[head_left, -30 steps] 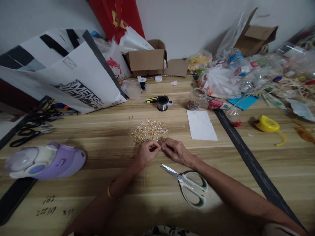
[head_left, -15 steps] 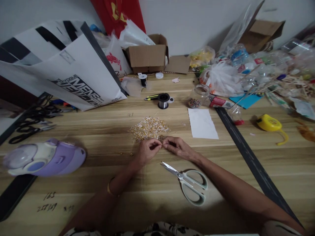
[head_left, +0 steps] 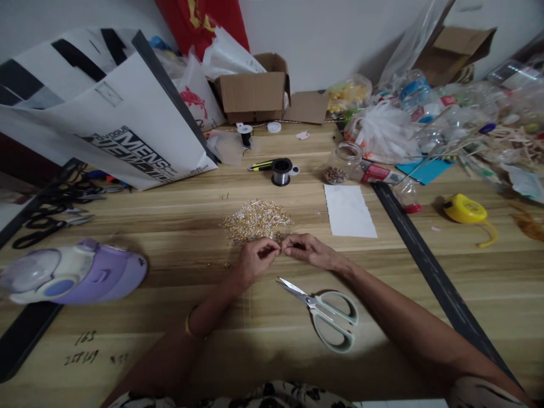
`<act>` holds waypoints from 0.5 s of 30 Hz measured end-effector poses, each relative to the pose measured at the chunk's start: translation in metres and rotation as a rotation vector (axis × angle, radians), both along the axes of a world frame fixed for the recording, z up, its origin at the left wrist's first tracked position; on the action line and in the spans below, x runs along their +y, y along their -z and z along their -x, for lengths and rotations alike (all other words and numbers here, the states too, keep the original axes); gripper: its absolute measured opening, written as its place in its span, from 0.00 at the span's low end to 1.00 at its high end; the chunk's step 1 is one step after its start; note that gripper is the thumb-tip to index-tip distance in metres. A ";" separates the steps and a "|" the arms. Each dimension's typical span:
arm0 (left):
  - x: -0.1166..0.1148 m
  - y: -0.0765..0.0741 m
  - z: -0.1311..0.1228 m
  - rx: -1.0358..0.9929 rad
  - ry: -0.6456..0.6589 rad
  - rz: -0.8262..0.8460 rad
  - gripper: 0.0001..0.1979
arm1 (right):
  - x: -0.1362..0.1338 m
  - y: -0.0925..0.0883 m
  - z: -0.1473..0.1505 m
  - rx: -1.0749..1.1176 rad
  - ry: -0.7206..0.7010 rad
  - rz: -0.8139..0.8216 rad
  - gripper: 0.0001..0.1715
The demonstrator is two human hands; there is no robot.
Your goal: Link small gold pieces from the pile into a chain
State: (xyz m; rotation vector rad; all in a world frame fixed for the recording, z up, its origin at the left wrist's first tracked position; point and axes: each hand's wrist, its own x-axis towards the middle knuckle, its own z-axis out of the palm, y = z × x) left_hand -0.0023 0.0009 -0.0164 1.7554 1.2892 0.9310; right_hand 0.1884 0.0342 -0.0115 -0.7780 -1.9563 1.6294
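Note:
My left hand and my right hand meet at the near edge of a pile of small gold and clear beaded pieces. Thumb and forefinger of each hand are pinched, fingertips almost touching. Whatever lies between them is too small to make out. Just below my right hand, scissors with pale green handles rest on the wooden table, their blades slightly apart and pointing up-left. A few tiny gold bits lie to the left of my left hand.
Beyond the pile stand a wire spool, a black thread spool and a jar of beads. White paper lies to the right, with a yellow tape measure farther over. At left are a purple bottle, black scissors and a large paper bag.
The camera view has shifted very slightly. Both hands keep their pinch at the same spot by the pile, with only a tiny movement of the right fingers.

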 end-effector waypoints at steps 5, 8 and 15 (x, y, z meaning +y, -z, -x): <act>-0.001 -0.001 -0.001 -0.010 -0.017 0.020 0.03 | 0.001 0.001 0.000 0.031 -0.012 0.045 0.14; -0.001 -0.001 -0.002 -0.001 -0.013 0.026 0.03 | 0.001 0.000 0.000 0.036 -0.017 0.050 0.15; -0.002 0.001 -0.002 -0.016 0.022 0.034 0.02 | 0.001 0.000 -0.001 0.040 -0.010 0.041 0.14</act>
